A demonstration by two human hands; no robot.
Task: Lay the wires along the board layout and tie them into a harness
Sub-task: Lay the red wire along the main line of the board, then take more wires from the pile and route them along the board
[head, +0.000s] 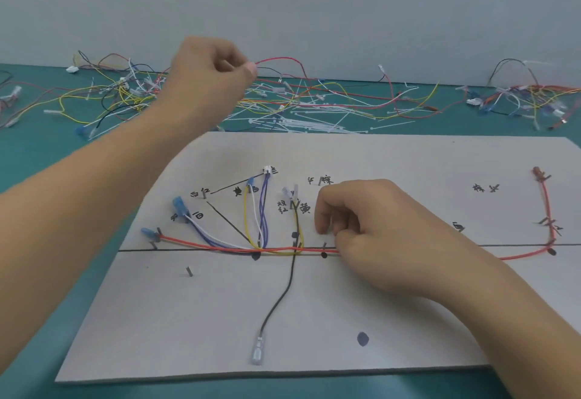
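Black hand-written Chinese marks stood on the board (220, 320): 白 (198, 215), 双红 (282, 207), 黄 (305, 208), 棕 (327, 180). Others were too blurry to read.

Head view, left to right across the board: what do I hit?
Blue terminal → blue connector → yellow wire loop → white connector → right hand → red terminal.
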